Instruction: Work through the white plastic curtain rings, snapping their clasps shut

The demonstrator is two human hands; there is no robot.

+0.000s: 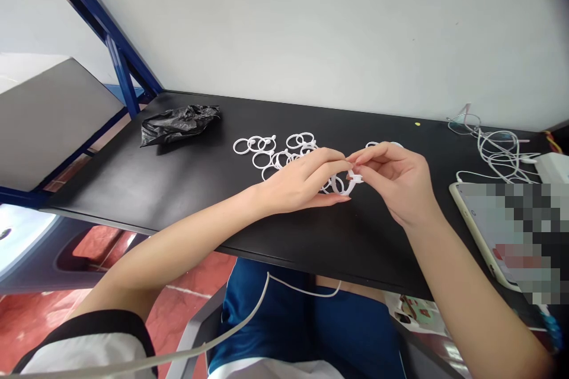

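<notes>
Between my two hands, just over the black table [240,207], is a white plastic ring [341,190] with a small tab at its right side. My left hand [306,180] grips the ring from the left, thumb below and fingers above. At the tab, the thumb and index finger of my right hand [395,177] are pinched together. Several more white rings [263,159] lie in a loose cluster to the left, partly covered by my left hand. Behind my right hand, the tops of other white rings [372,144] show.
A crumpled black plastic bag [180,123] lies at the back left. On the right are a phone or tablet [484,225], tangled white cables [498,151] and a white box [553,167]. A pale cable [240,323] crosses my lap. The wall [311,29] bounds the table's back.
</notes>
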